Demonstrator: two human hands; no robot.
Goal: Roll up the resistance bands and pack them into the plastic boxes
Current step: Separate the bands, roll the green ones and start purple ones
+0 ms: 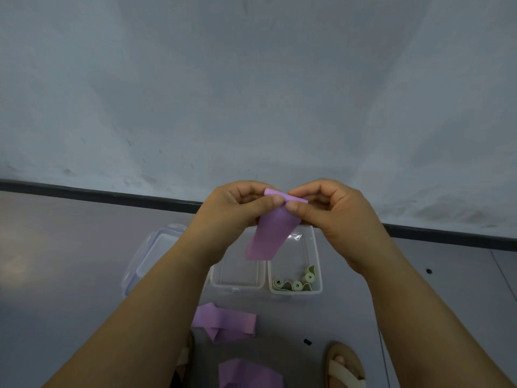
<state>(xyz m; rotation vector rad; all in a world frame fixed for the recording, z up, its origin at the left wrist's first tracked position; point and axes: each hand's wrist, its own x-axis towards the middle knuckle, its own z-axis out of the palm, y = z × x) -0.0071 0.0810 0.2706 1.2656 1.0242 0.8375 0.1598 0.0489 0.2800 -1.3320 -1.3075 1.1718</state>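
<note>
My left hand (232, 208) and my right hand (333, 214) both pinch the top edge of a purple resistance band (268, 236), held up in the air; its top is folded over into a small roll and the rest hangs down. Below on the floor stand two clear plastic boxes side by side: the left box (237, 285) looks empty, and the right box (316, 264) holds several rolled green bands (296, 282). More purple bands lie on the floor, one (226, 322) near the boxes and another (246, 373) at the bottom edge.
A clear lid (151, 256) lies left of the boxes, partly behind my left forearm. My sandalled foot (345, 365) is at the bottom right. A grey wall with a dark skirting strip (98, 193) runs behind the grey floor.
</note>
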